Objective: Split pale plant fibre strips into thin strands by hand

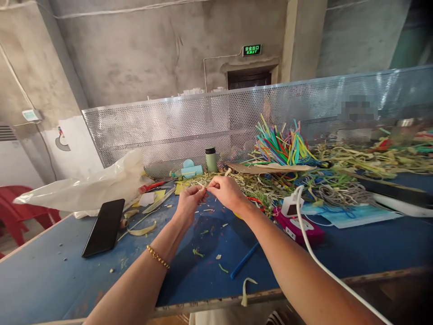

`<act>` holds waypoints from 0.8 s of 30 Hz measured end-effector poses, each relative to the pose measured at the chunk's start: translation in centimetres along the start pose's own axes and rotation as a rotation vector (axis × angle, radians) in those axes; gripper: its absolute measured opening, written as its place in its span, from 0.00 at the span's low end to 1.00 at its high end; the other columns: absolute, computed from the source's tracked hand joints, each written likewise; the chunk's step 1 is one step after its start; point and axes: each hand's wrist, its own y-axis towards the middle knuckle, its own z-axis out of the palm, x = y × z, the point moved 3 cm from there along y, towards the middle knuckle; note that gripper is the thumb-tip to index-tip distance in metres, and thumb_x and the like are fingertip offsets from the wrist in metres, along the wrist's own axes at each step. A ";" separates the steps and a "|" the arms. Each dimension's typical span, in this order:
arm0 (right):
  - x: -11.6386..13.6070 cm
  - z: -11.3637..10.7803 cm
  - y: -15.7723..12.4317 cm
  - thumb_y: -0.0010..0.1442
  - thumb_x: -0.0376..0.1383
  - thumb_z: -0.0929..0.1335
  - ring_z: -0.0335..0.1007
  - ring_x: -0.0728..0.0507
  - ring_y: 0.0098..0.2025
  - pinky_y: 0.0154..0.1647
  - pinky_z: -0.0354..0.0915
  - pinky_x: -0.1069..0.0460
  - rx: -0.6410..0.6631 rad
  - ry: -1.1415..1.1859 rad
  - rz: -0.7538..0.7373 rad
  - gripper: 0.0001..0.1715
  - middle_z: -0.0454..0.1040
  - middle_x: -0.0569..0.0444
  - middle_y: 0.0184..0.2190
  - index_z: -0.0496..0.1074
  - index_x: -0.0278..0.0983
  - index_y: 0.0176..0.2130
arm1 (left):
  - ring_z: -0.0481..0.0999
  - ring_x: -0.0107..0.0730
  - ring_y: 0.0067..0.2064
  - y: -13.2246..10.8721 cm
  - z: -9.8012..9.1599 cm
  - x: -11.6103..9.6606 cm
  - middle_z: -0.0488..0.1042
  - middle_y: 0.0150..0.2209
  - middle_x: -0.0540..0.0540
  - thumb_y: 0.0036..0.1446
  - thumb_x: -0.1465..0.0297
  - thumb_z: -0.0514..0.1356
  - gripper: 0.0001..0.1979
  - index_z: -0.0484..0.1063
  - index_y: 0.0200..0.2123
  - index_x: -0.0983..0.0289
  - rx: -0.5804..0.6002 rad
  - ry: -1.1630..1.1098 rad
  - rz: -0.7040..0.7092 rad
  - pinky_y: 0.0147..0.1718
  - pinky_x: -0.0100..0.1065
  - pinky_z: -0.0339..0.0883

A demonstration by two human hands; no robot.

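Note:
Over the blue table (135, 280), my left hand (190, 198) and my right hand (226, 189) meet with fingertips almost touching. Both are closed in a pinch. A thin pale strip, like dried husk, shows in part at the fingertips; the rest is hidden by the fingers. A short pale end (229, 172) sticks up behind the right hand. Just beyond the hands spreads a heap of dried plant strips (257, 185). Small pale and green scraps lie below them, beside a blue stick (244, 261) and a curled husk strip (246, 289).
Left lie a black phone (104, 228), a plastic bag (88, 185) and red-handled scissors (152, 185). A green bottle (211, 161) stands behind. Rightward are colourful pipe cleaners (284, 144), a magenta box (299, 225), a white cable (307, 243) and a face mask (348, 214). A perforated metal screen (176, 131) borders the back.

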 end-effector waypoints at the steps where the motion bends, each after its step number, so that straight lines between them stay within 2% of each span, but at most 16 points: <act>1: 0.0 0.0 0.0 0.54 0.33 0.70 0.67 0.49 0.26 0.28 0.54 0.54 0.011 0.021 0.000 0.05 0.75 0.55 0.23 0.74 0.35 0.27 | 0.66 0.24 0.23 0.0 0.0 0.0 0.71 0.22 0.50 0.42 0.62 0.68 0.13 0.74 0.24 0.67 -0.006 0.003 0.012 0.24 0.28 0.55; 11: 0.2 -0.2 0.0 0.53 0.31 0.69 0.65 0.50 0.21 0.26 0.56 0.54 0.123 0.220 0.033 0.08 0.69 0.58 0.16 0.72 0.35 0.23 | 0.65 0.24 0.24 -0.1 0.0 -0.4 0.70 0.21 0.50 0.38 0.61 0.70 0.15 0.74 0.22 0.67 -0.028 -0.060 0.018 0.27 0.29 0.56; 13: -0.2 -0.1 0.1 0.54 0.35 0.70 0.65 0.49 0.21 0.25 0.57 0.54 0.152 0.327 0.057 0.09 0.70 0.57 0.16 0.72 0.35 0.24 | 0.65 0.24 0.24 -0.2 0.0 -0.6 0.70 0.22 0.51 0.38 0.62 0.71 0.14 0.74 0.22 0.67 -0.007 -0.089 0.005 0.27 0.29 0.56; 18: -1.4 -0.2 0.3 0.54 0.49 0.70 0.67 0.48 0.25 0.24 0.57 0.54 0.151 0.578 0.239 0.22 0.75 0.51 0.24 0.77 0.32 0.29 | 0.66 0.24 0.24 -0.2 0.2 -1.3 0.71 0.24 0.51 0.40 0.62 0.70 0.14 0.74 0.24 0.67 0.086 -0.116 -0.010 0.26 0.29 0.56; 21: -1.2 -0.2 0.3 0.50 0.48 0.73 0.64 0.50 0.25 0.24 0.55 0.55 0.163 0.717 0.266 0.19 0.74 0.54 0.24 0.77 0.33 0.31 | 0.67 0.24 0.25 -0.4 0.4 -1.6 0.72 0.24 0.52 0.40 0.63 0.70 0.13 0.75 0.24 0.67 0.146 -0.097 -0.021 0.26 0.29 0.57; 24: -0.7 -0.1 0.2 0.47 0.43 0.73 0.58 0.52 0.22 0.23 0.52 0.55 0.138 0.802 0.259 0.14 0.68 0.59 0.19 0.73 0.34 0.27 | 0.67 0.24 0.25 -0.6 0.6 -1.8 0.72 0.24 0.52 0.41 0.62 0.70 0.14 0.75 0.24 0.67 0.173 -0.100 -0.033 0.26 0.29 0.57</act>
